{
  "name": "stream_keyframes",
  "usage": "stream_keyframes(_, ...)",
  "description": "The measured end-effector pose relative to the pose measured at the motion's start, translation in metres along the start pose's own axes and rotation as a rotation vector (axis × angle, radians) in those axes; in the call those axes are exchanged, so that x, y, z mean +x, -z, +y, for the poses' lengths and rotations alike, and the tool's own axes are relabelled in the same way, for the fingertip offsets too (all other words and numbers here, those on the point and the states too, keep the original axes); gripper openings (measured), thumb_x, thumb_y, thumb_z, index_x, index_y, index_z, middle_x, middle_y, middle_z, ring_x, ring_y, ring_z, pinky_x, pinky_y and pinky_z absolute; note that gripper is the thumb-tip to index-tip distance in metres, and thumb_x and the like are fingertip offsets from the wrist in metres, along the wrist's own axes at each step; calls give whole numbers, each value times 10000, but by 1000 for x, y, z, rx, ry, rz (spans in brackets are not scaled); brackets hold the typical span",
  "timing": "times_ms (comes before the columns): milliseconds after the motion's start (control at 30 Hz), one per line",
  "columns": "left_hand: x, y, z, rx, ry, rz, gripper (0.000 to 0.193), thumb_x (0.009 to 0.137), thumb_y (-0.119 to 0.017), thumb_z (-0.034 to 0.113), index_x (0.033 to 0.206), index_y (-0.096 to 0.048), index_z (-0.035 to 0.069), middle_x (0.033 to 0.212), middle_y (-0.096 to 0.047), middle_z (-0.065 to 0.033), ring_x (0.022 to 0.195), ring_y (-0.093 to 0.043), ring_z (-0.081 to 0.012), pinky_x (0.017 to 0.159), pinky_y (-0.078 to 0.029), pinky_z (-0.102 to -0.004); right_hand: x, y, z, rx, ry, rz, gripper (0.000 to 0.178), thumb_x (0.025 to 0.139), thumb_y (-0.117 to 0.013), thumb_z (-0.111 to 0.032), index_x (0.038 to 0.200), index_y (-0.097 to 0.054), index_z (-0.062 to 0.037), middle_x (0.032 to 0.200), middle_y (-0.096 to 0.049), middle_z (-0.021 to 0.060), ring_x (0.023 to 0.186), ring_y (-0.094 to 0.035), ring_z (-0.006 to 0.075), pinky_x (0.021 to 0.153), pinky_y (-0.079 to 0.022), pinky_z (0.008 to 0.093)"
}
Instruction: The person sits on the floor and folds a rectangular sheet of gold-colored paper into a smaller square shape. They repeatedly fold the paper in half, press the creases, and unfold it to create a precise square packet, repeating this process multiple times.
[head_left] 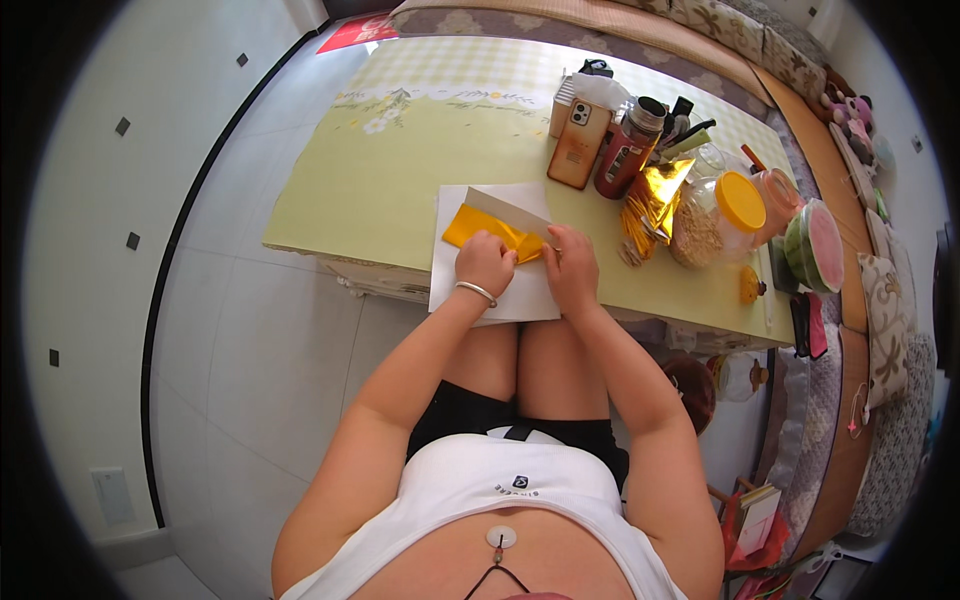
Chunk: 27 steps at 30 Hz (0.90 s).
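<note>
A glossy yellow sheet, its back greyish white, lies creased and partly folded (pixel 470 222) over sheets of white paper (pixel 450 280) at the table's near edge. My left hand (pixel 486 264) is closed on the middle of the yellow sheet, its fingers curled under. My right hand (pixel 573 268) pinches the right end of the same sheet, thumb and fingers together. Its fingertips are partly hidden by the folds. A silver bracelet (pixel 477 293) circles my left wrist. Both forearms reach forward over my lap.
Right of my hands stand a phone (pixel 580 145), a red flask (pixel 628 150), gold foil (pixel 660 195), a jar with a yellow lid (pixel 740 203) and a cut watermelon (pixel 818 248). The patterned tablecloth (pixel 380 180) stretches left. A sofa (pixel 845 300) runs along the right.
</note>
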<state>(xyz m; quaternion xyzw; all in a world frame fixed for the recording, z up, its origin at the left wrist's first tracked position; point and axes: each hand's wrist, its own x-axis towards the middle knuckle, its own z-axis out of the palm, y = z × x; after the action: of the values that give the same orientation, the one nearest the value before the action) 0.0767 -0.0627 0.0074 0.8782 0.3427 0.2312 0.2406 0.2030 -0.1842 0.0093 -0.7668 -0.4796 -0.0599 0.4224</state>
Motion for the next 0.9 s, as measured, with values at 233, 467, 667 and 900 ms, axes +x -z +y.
stream_keyframes(233, 4, -1, 2, 33, 65, -4, 199, 792, -721, 221, 707, -688, 45, 832, -649, -139, 797, -641, -324, 718, -528, -442, -30, -2, -7, -277, 378, -367, 692, 912, -665, -309, 1470, -425, 21, 1567, -383, 194, 1486, -314, 331, 1234, -203, 456)
stream_keyframes(467, 4, -6, 4, 40, 46, 37, 197, 787, -707, 212, 697, -671, 40, 803, -640, -145, 782, -638, -328, 708, -527, -446, -27, -3, -9, -309, 326, -434, 798, 928, -615, -447, 1500, -371, 54, 1595, -323, 227, 1515, -257, 334, 1244, -161, 459)
stream_keyframes(667, -4, 13, -2, 16, -73, 6, 159, 763, -723, 166, 688, -652, 45, 793, -633, -138, 769, -635, -327, 686, -518, -440, -26, -5, -14, -292, 306, -438, 847, 832, -713, -522, 1501, -445, -78, 1580, -348, 231, 1504, -267, 372, 1233, -167, 495)
stream_keyframes(900, -5, 84, -38, 87, -582, -37, 333, 700, -686, 74, 1032, -686, 41, 1155, -666, -143, 1115, -614, -340, 952, -496, -439, -15, 19, -16, -229, 395, -622, 716, 833, -759, -438, 1486, -491, -317, 1610, -294, 229, 1504, -218, 442, 1217, -176, 541)
